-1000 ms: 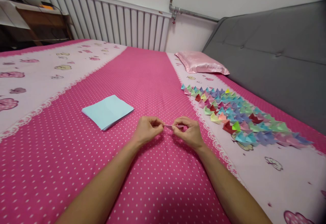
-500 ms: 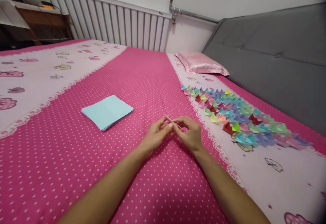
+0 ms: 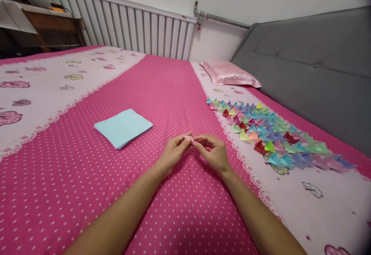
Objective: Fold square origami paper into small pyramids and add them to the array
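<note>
Polka-dot pink fabric on the bed point(image 3: 162, 92) runs beneath everything at the middle of the view, with pale, tree-printed bands along both sides. Just above it, at the centre, is a small piece of folded pink paper point(image 3: 188, 139), mostly hidden by fingers. It sits between the two hands, right at their fingertips, well forward of the palms. The left hand point(image 3: 177, 149) has it pinched between thumb and fingers, a thin edge showing there. The right hand point(image 3: 215, 153) meets it from the other side, thumb and forefinger drawn together at its end, the fingers arched. The two hands' fingertips nearly touch around the paper.

Near the left hand, farther out to the left, a stack of light blue sheets point(image 3: 124, 127) lies flat on the dotted fabric. To the right of the right hand, many folded paper shapes point(image 3: 262, 132) stand in close rows on the pale band, in blue, green, pink, purple, red and yellow. Beyond them are a pink satin pillow point(image 3: 230, 73), a grey padded headboard point(image 3: 313, 54) and, at the back wall, a white radiator point(image 3: 130, 23).
</note>
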Action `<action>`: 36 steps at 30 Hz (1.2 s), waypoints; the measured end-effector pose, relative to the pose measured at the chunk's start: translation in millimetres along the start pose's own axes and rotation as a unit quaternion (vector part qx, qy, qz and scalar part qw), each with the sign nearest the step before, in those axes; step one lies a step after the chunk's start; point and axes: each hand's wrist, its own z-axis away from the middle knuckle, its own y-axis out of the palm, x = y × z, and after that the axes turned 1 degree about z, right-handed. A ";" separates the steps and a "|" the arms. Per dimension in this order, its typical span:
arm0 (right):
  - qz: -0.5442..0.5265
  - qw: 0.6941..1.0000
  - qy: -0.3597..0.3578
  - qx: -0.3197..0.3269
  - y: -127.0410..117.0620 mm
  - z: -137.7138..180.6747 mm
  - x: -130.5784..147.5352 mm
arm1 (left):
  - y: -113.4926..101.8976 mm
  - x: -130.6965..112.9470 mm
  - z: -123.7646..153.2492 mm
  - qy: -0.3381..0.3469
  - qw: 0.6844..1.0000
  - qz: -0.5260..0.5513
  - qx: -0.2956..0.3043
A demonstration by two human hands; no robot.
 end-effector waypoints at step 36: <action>-0.043 0.995 0.032 0.086 -1.9 -3.1 -0.8 | -4.0 -4.6 1.8 -0.014 0.993 -0.073 0.090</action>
